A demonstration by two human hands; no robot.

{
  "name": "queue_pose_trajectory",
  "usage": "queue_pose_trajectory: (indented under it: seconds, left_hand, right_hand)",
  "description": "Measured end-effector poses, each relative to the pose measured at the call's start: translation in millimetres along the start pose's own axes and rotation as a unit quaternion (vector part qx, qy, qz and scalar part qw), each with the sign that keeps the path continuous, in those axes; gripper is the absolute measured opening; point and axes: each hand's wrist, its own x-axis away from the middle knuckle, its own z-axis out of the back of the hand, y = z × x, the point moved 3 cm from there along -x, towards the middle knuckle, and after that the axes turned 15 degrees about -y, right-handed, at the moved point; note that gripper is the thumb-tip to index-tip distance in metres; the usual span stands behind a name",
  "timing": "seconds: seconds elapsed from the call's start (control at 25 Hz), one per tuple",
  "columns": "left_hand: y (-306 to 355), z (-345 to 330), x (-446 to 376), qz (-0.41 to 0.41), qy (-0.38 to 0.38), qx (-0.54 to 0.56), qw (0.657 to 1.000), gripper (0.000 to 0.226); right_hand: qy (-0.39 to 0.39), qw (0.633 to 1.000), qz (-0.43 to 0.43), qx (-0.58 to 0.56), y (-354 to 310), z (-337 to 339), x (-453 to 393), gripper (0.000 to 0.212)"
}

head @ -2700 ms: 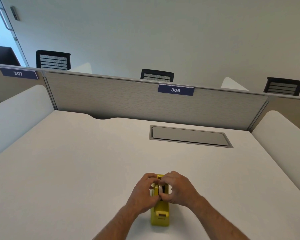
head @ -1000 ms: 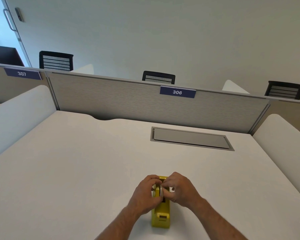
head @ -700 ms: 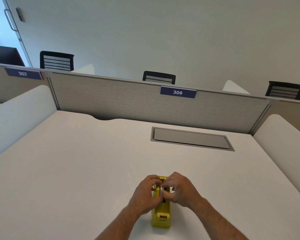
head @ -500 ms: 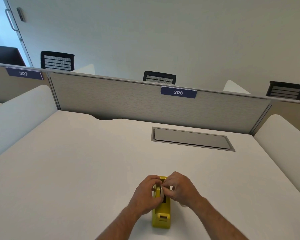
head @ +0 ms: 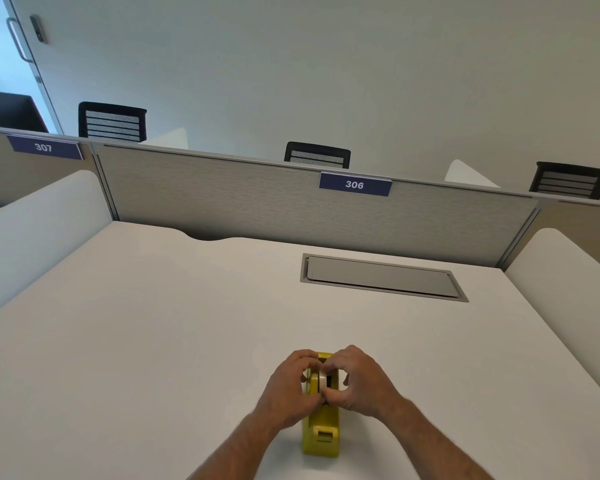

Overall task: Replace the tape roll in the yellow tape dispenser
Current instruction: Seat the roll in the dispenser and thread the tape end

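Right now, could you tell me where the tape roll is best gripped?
Grip the tape roll by its two flat faces, coming from above: it stands on edge in the yellow dispenser, whose walls cover its lower part, leaving only the top exposed.

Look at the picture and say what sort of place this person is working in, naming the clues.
Most likely an open-plan office or study room with numbered desks. A grey partition bears number plates 306 and 307, a cable hatch is set into the white desk, and mesh office chairs stand beyond.

Yellow tape dispenser (head: 321, 431) flat on the white desk, pale tape roll (head: 323, 382) upright in its cradle
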Motion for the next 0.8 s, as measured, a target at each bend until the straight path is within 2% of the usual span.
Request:
queue_pose_trajectory:
  seconds: [0.32, 0.52, 0.8]
  left_hand:
    - [0.9, -0.1, -0.2, -0.003, 0.001, -0.013, 1.000, 0.046]
    - [-0.5, -0.6, -1.3, -0.004, -0.002, -0.018, 1.000, 0.048]
    - [-0.3, -0.2, -0.8, -0.005, 0.002, -0.020, 1.000, 0.046]
  right_hand:
    - [0.022, 1.000, 0.015, 0.009, 1.9, -0.9, -3.5, 0.018]
    - [0.015, 1.000, 0.011, 0.003, 1.4, 2.0, -2.0, 0.023]
    - [0.022, 1.000, 0.008, 0.000, 4.0, 0.7, -6.5, 0.017]
